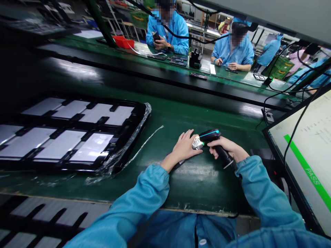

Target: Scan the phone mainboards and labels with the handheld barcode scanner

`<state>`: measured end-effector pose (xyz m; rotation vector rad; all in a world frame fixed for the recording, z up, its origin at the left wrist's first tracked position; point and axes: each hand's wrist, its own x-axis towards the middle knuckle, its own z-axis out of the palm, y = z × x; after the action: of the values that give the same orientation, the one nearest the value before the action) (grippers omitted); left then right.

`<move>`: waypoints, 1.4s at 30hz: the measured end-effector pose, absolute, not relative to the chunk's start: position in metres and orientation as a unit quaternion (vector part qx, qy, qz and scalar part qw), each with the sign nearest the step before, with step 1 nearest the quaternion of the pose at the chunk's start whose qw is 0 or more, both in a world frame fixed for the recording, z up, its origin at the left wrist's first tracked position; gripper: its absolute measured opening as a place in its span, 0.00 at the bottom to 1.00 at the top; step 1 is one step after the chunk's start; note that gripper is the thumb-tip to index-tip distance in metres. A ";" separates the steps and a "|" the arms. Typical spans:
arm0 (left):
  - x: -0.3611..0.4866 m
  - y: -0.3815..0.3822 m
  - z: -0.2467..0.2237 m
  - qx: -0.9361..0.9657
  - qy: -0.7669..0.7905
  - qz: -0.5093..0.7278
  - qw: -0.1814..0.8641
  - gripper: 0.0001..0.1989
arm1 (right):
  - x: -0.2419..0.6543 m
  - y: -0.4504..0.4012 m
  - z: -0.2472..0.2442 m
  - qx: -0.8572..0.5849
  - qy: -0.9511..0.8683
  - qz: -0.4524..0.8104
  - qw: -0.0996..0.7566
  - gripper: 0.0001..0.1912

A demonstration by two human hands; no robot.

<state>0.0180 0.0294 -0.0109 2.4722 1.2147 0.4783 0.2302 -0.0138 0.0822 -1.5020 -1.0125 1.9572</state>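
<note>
My right hand (219, 146) is closed round the handle of a black barcode scanner (224, 156), which has a glowing blue strip along its top. The scanner's head points left, its light falling on a flat, phone-like part (197, 143). That part lies on the green worktable under my left hand (184, 146), gripped between the thumb and the outstretched fingers. A bright patch with printed marks shows by the thumb. One dark end sticks out below the palm; most of the part is hidden by the hand.
A black tray (141, 119) of pale flat pieces, edged with clear plastic wrap (116, 160), sits left. More trayed pieces (28, 213) are below the table edge. A monitor (310, 155) showing "PASS" stands right. Co-workers (178, 29) in blue sit across the bench. Cables hang at upper right.
</note>
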 end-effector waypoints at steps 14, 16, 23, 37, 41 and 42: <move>0.017 0.030 -0.013 0.873 0.425 0.164 0.174 0.39 | 0.234 -0.020 0.083 -0.540 -0.363 0.715 0.255 0.09; 0.017 0.030 -0.013 0.874 0.425 0.163 0.173 0.39 | 0.234 -0.021 0.083 -0.540 -0.364 0.713 0.259 0.08; 0.017 0.030 -0.009 0.873 0.423 0.162 0.179 0.37 | 0.237 -0.026 0.076 -0.533 -0.369 0.709 0.278 0.08; 0.019 0.006 0.003 0.880 0.444 0.131 0.106 0.37 | 0.224 -0.004 0.107 -0.479 -0.465 0.698 0.258 0.09; 0.022 0.000 0.002 0.879 0.443 0.140 0.106 0.34 | 0.213 0.008 0.116 -0.494 -0.479 0.697 0.204 0.09; 0.023 -0.002 0.002 0.878 0.446 0.142 0.105 0.34 | 0.212 0.009 0.118 -0.499 -0.479 0.697 0.189 0.10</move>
<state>0.0232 -0.0022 0.0020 2.5864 1.3135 0.4190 0.2117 0.0092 0.1179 -1.4045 -1.3478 1.9590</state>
